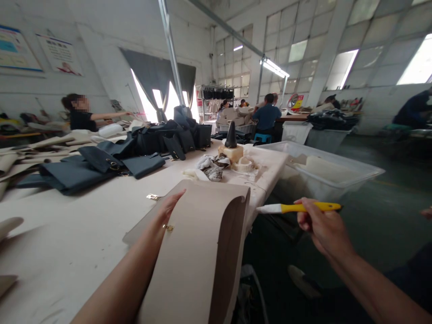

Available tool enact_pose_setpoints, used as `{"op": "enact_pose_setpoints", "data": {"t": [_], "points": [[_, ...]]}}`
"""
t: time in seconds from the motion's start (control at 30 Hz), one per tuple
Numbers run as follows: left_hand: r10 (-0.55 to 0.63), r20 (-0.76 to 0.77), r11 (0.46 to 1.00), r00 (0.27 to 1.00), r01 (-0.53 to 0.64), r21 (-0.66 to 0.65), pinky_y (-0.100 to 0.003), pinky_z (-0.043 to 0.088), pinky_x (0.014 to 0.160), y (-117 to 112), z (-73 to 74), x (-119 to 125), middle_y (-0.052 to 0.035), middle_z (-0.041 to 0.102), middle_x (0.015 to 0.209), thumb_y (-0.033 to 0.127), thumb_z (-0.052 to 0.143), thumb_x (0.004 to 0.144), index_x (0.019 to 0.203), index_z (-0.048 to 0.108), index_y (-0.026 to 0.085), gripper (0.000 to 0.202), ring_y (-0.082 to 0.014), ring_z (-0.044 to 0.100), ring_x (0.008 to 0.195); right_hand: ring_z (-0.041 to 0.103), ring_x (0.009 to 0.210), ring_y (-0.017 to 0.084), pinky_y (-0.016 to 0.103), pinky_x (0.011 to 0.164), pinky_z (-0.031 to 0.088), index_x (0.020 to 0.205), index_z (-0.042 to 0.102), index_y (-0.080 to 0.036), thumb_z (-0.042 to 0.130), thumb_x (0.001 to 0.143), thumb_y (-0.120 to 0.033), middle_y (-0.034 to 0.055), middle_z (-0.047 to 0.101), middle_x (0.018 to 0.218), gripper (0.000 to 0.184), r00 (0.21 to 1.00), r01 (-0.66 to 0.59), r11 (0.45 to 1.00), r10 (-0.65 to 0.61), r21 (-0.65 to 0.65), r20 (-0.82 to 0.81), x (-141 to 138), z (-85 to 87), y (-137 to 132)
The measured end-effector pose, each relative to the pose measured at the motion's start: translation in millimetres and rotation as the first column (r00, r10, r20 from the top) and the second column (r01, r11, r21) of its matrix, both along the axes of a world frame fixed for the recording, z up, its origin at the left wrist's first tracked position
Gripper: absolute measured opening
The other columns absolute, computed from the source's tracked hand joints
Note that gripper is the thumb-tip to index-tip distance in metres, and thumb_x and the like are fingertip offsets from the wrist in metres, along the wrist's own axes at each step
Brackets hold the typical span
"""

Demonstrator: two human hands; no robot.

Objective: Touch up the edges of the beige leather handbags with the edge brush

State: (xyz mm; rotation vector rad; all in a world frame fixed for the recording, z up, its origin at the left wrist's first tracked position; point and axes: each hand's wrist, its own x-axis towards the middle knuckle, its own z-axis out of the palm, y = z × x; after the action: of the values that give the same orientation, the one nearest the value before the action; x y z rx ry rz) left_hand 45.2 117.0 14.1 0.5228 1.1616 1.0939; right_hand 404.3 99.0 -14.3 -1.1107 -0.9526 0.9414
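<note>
A beige bag piece [199,225], its material leather-like, lies at the near edge of the table, with a curved open side facing right. Small gold metal fittings [168,228] sit on its front and at the tip of its flap. My left hand [173,203] reaches between the flap and the body and grips the bag; most of its fingers are hidden behind the panel. Off to the right of the table edge, my right hand [320,222] is closed around a brush [290,208] with a yellow handle and a whitish tip pointing left at the bag.
Dark blue bag pieces [84,166] are heaped across the table [77,225]. Crumpled rags [212,166] and a black cone [231,135] on a yellowish block [232,153] stand beyond the bag. A white plastic bin [337,166] adjoins the table's right side. Several people work farther back.
</note>
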Motion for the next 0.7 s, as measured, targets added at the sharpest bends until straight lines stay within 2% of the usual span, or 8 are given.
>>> {"op": "enact_pose_setpoints", "data": {"t": [0.2,0.4,0.5,0.6,0.7], "points": [[0.080,-0.007,0.996,0.997,-0.079,0.040,-0.027,0.055,0.055,-9.4,1.9,8.0,-0.0049,0.070,0.061,0.025,0.035,0.098,0.119,0.058,0.003,0.038,-0.0187,0.066,0.050,0.042,0.037,0.006,0.016,0.036,0.031,0.080,0.062,-0.015,0.064,0.077,-0.054,-0.0036,0.053,0.047,0.040,0.992,-0.044,0.995,0.033,0.090,0.120,-19.8,-3.4,9.2],[0.109,0.001,0.992,0.994,-0.109,0.060,-0.031,0.057,0.060,-3.2,-4.7,4.7,-0.0091,0.073,0.073,0.024,0.039,0.096,0.126,0.054,0.004,0.039,-0.0211,0.068,0.055,0.046,0.038,0.008,0.019,0.039,0.036,0.083,0.061,-0.016,0.054,0.081,-0.060,-0.0027,0.056,0.048,0.045,0.929,-0.047,0.990,-0.005,0.132,0.369,-32.7,-4.8,14.8],[0.105,0.037,0.992,0.994,-0.107,0.065,-0.033,0.058,0.064,-1.9,-7.4,3.1,-0.0103,0.073,0.079,0.024,0.041,0.094,0.125,0.054,0.005,0.038,-0.0237,0.070,0.064,0.046,0.036,0.010,0.021,0.039,0.037,0.078,0.060,-0.016,0.052,0.078,-0.065,-0.0013,0.055,0.045,0.050,0.882,-0.064,0.994,0.015,0.089,0.471,-41.7,-0.6,11.3],[0.121,0.041,0.990,0.992,-0.124,0.065,-0.032,0.058,0.067,-2.2,-7.7,3.7,-0.0092,0.073,0.075,0.024,0.041,0.095,0.122,0.056,0.005,0.036,-0.0241,0.071,0.070,0.046,0.034,0.011,0.022,0.038,0.037,0.075,0.059,-0.017,0.049,0.076,-0.067,-0.0011,0.054,0.043,0.051,0.853,-0.104,0.995,0.085,0.008,0.515,-47.6,2.3,-2.8],[0.113,0.044,0.991,0.993,-0.116,0.068,-0.031,0.057,0.068,-1.8,-7.7,4.1,-0.0090,0.072,0.073,0.024,0.040,0.096,0.121,0.056,0.004,0.036,-0.0232,0.071,0.068,0.045,0.032,0.011,0.022,0.037,0.035,0.075,0.058,-0.018,0.046,0.079,-0.063,-0.0019,0.053,0.042,0.047,0.825,-0.166,0.985,0.166,-0.048,0.541,-49.0,4.2,-19.1]]}}
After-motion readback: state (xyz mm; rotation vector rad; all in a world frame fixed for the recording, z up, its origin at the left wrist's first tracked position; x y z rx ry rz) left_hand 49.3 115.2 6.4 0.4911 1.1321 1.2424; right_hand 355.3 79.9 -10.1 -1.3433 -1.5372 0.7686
